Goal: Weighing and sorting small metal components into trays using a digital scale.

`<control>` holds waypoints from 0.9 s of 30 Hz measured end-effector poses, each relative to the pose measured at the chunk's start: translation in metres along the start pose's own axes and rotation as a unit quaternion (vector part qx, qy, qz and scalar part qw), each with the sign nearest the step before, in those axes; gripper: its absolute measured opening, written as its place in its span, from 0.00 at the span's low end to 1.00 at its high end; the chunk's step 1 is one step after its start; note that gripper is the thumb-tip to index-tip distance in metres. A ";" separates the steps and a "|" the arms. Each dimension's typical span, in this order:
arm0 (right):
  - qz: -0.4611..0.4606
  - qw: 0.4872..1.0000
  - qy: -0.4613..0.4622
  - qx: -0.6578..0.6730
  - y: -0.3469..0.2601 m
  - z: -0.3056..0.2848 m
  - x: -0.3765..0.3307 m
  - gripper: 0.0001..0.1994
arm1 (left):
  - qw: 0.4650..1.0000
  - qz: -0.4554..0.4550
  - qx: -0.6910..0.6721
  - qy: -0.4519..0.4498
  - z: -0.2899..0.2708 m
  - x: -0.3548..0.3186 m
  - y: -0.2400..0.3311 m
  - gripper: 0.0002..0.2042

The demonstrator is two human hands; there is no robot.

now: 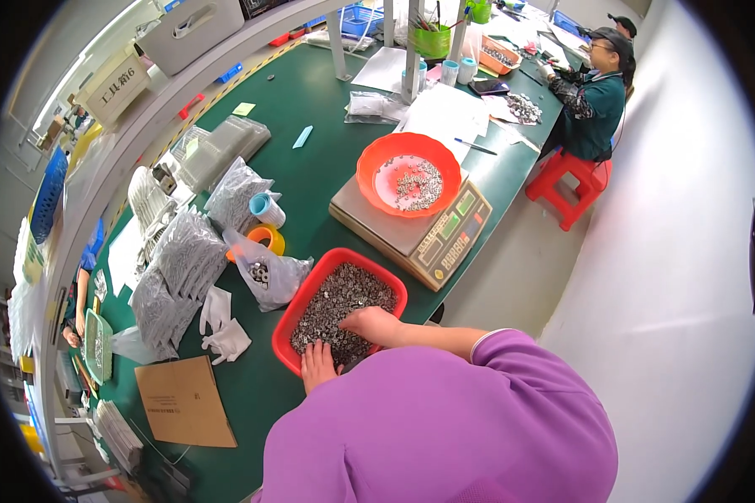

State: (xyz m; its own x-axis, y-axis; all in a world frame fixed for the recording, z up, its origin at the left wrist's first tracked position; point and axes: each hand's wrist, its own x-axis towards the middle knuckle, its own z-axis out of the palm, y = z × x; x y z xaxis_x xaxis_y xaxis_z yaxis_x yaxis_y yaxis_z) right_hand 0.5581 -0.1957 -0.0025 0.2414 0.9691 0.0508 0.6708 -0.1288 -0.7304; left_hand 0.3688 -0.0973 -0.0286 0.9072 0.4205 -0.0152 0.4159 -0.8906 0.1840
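A red rectangular plastic basin (284,343) full of small silvery metal parts (337,295) stands on the green table just before me. My left hand (317,366) rests at the basin's near left side, fingers stretched out and apart over the parts. From the right, my right hand (372,325) reaches in; its fingers are drawn together with the tips down among the metal parts. Beyond the basin, a round orange-red bowl (369,172) with more small parts sits on a digital weighing scale (344,208).
Left of the basin lie a plastic bag (287,281) of metal parts, yellow tape (268,238), white gloves (226,337), stacked clear bags (172,272) and flat cardboard (184,402). A shelf frame (126,159) arches along the left. At far right a co-worker (596,105) sits on a red stool (569,186).
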 end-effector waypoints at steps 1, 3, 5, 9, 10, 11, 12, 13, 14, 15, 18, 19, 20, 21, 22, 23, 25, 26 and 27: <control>0.038 0.995 0.055 0.068 -0.004 -0.002 -0.001 0.09 | 1.000 -0.001 0.000 0.000 0.000 0.000 0.000 0.29; 0.076 0.990 0.073 0.098 -0.006 -0.012 0.004 0.10 | 1.000 -0.002 0.002 0.002 0.000 0.000 -0.001 0.29; 0.151 0.968 0.097 0.176 -0.006 -0.020 0.006 0.12 | 1.000 0.000 0.000 0.002 0.000 0.001 0.000 0.29; 0.209 0.855 0.104 0.463 0.010 -0.018 0.015 0.12 | 1.000 -0.005 -0.003 0.001 0.001 0.001 0.000 0.29; 0.209 0.855 0.105 0.463 0.016 -0.018 0.016 0.12 | 1.000 -0.005 -0.003 0.001 0.001 0.001 0.000 0.29; 0.229 0.815 0.102 0.522 0.018 -0.021 0.017 0.12 | 1.000 -0.002 0.007 0.004 0.001 0.001 0.000 0.29; 0.248 0.771 0.098 0.578 0.020 -0.024 0.017 0.12 | 1.000 0.001 0.017 0.007 0.000 0.000 0.001 0.29; 0.259 0.761 0.080 0.589 0.024 -0.027 0.017 0.13 | 1.000 0.001 0.016 0.007 -0.001 0.000 0.001 0.29; 0.259 0.761 0.080 0.589 0.024 -0.030 0.016 0.13 | 1.000 0.002 0.012 0.005 -0.002 0.000 0.002 0.29; 0.258 0.726 0.077 0.633 0.024 -0.032 0.016 0.13 | 1.000 0.002 0.008 0.003 -0.003 0.000 0.002 0.29; 0.252 0.684 0.059 0.682 0.024 -0.034 0.015 0.14 | 1.000 0.001 0.002 0.004 -0.004 -0.001 0.002 0.30; 0.246 0.679 0.045 0.690 0.024 -0.033 0.015 0.15 | 1.000 -0.002 0.002 0.004 -0.003 -0.002 0.002 0.30; 0.247 0.679 0.041 0.690 0.025 -0.033 0.016 0.15 | 1.000 -0.006 -0.008 0.006 -0.005 -0.003 0.003 0.30; 0.214 0.696 0.042 0.684 0.026 -0.032 0.016 0.15 | 1.000 -0.010 -0.018 0.007 -0.007 -0.004 0.003 0.30; 0.180 0.711 0.043 0.678 0.027 -0.031 0.014 0.16 | 1.000 -0.009 -0.022 -0.005 -0.008 -0.002 0.004 0.29; 0.196 0.720 0.051 0.664 0.032 -0.036 0.012 0.17 | 0.999 -0.007 -0.026 -0.017 -0.008 0.003 0.004 0.29; 0.188 0.660 0.066 0.724 0.025 -0.045 0.016 0.19 | 0.998 -0.012 -0.051 -0.017 -0.018 0.001 0.007 0.28; 0.171 0.638 0.070 0.748 0.023 -0.048 0.018 0.19 | 0.998 -0.010 -0.053 -0.015 -0.020 0.002 0.008 0.28; 0.181 0.606 0.063 0.772 0.020 -0.056 0.021 0.19 | 0.998 -0.006 -0.059 -0.004 -0.021 0.003 0.009 0.29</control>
State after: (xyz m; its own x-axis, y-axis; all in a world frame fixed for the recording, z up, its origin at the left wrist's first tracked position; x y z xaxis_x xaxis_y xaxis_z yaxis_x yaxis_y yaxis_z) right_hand 0.6156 -0.1895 0.0220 0.2941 0.8995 -0.3231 -0.8747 0.1171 -0.4702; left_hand 0.3737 -0.1005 -0.0062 0.9031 0.4286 -0.0253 0.4159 -0.8588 0.2991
